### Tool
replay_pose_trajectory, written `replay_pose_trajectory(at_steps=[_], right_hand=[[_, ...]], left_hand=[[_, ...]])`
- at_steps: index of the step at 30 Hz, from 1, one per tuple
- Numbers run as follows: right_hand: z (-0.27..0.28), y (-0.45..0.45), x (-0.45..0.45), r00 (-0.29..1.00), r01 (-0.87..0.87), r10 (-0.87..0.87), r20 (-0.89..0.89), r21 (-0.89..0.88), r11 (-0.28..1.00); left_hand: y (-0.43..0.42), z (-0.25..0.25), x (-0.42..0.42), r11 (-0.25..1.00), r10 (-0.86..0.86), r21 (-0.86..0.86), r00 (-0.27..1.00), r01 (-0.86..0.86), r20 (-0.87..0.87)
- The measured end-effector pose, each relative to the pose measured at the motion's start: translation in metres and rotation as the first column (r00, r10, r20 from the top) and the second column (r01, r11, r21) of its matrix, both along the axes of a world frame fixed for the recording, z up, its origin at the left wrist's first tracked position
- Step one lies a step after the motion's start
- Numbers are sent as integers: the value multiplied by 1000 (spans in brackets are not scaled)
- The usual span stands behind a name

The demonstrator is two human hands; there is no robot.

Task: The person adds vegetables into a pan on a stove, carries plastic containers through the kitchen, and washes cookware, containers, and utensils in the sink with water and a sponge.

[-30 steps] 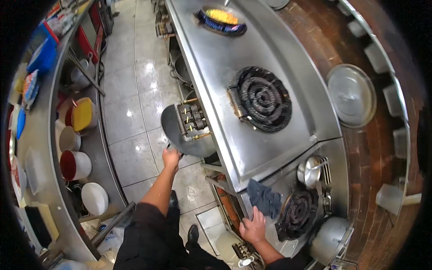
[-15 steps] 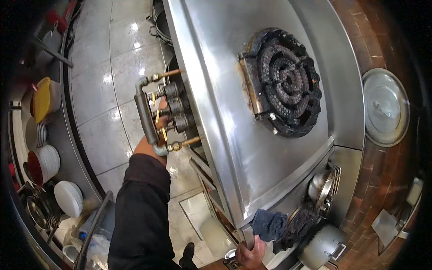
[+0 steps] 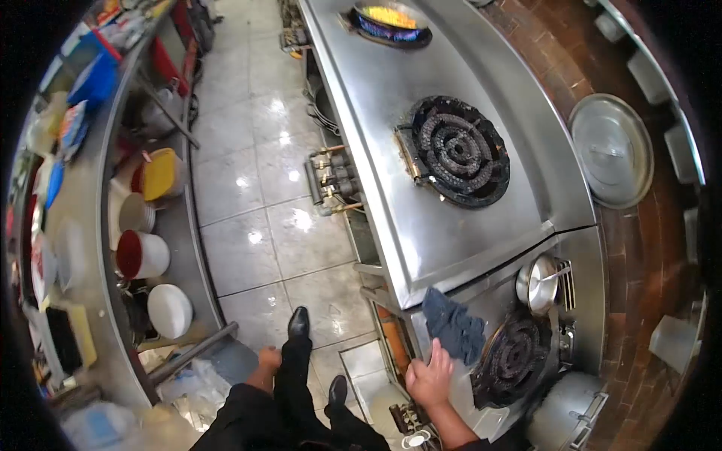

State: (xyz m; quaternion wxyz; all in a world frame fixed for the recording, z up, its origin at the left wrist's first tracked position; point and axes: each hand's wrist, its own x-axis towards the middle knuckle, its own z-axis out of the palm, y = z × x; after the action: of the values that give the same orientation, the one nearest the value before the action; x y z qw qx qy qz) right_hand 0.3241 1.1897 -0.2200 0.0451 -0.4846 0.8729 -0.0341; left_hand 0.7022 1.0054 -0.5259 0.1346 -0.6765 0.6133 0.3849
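Note:
My right hand is beside a dark blue cloth on the corner of the steel stove. Its fingers point up with the index finger stretched out, and the fingertips reach the cloth's lower edge; no grip on the cloth shows. Low beside my leg hangs my left hand; its fingers are too small and foreshortened to make out. Beyond the cloth sits a black burner, with a steel ladle behind it. Brass-handled gas valves are on the stove's front.
A large black burner is set in the steel stove top. At the far end, a pan with yellow food sits over blue flame. Shelves at left carry bowls and a yellow-lidded tub. A pot stands lower right.
My left arm has drawn back from the gas valves to beside my leg. My view has shifted back, showing the lit far burner. The right hand stays by the cloth, its fingers now stretched out.

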Motion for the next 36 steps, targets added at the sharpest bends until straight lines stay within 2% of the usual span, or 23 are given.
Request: replay_pose_trajectory(at_steps=[1, 3, 4, 5, 6, 7, 9, 10, 11, 14, 15, 17, 18, 20, 22, 24, 25, 27, 30, 32, 33, 34, 36], right_hand=[[-6, -6, -11, 1000, 0, 0, 13, -8, 1000], [12, 21, 19, 1000, -10, 12, 11, -114, 993], [12, 22, 14, 1000, -22, 23, 7, -129, 991], [11, 28, 17, 999, -10, 17, 28, -248, 969], [6, 31, 15, 999, -4, 22, 49, -353, 935], [-1, 17, -2, 999, -12, 24, 23, -418, 909], [11, 75, 39, 999, 48, -33, 36, -547, 836], [14, 80, 39, 990, 128, -71, 120, -576, 808], [24, 110, 67, 968, 237, -123, 220, -629, 740], [39, 204, 121, 937, 333, -132, 323, -714, 616], [43, 234, 139, 921, 374, -151, 358, -713, 593], [50, 306, 177, 847, 522, -244, 473, -647, 556], [58, 360, 203, 780, 617, -308, 544, -586, 526], [85, 422, 245, 495, 862, -440, 750, -358, 359], [72, 520, 296, 538, 841, -570, 621, -441, 313], [20, 577, 309, 492, 865, -576, 653, -440, 241], [22, 612, 336, 338, 939, -548, 765, -314, 140], [26, 628, 345, 332, 942, -532, 779, -305, 140], [14, 671, 369, 327, 942, -511, 795, -321, 103], [34, 673, 376, 286, 954, -449, 847, -295, 51], [45, 674, 379, 265, 959, -417, 870, -281, 24], [58, 670, 372, 287, 956, -476, 831, -278, 90], [85, 664, 364, 340, 940, -583, 738, -262, 217]], left_hand=[[4, -4, 11, 1000, 4, -4, 1000, -4, 0], [19, 23, 77, 977, -209, -51, 973, 205, -101], [32, 23, 83, 979, -199, -67, 975, 193, -98], [33, 40, 103, 995, 45, -71, 957, -68, -286], [40, 57, 123, 947, 281, -9, 842, -321, -461], [43, 64, 118, 923, 358, 61, 790, -380, -497], [68, 135, 144, 937, 286, -30, 815, -347, -503], [78, 145, 129, 929, 301, -32, 803, -369, -514], [101, 184, 130, 926, 319, 26, 742, -377, -590], [136, 206, 129, 955, 258, 43, 744, -295, -616], [152, 210, 132, 959, 238, 29, 747, -282, -621], [165, 212, 125, 994, -36, -101, 798, -31, -602], [177, 212, 121, 994, -59, -112, 794, -12, -606], [195, 212, 114, 993, -119, -77, 800, 91, -588], [233, 200, 125, 992, -108, -15, 766, 127, -633], [243, 205, 121, 991, -63, 44, 738, 124, -672], [273, 201, 140, 992, -72, 33, 765, 120, -640], [287, 209, 153, 991, -92, 22, 800, 131, -593], [331, 175, 212, 959, -162, 100, 805, 264, -571], [369, 189, 239, 945, 22, 289, 857, 150, -516], [384, 204, 259, 939, 6, 309, 889, 152, -458], [394, 213, 261, 930, -36, 322, 913, 179, -406], [400, 196, 264, 892, -24, 390, 888, 226, -459]])
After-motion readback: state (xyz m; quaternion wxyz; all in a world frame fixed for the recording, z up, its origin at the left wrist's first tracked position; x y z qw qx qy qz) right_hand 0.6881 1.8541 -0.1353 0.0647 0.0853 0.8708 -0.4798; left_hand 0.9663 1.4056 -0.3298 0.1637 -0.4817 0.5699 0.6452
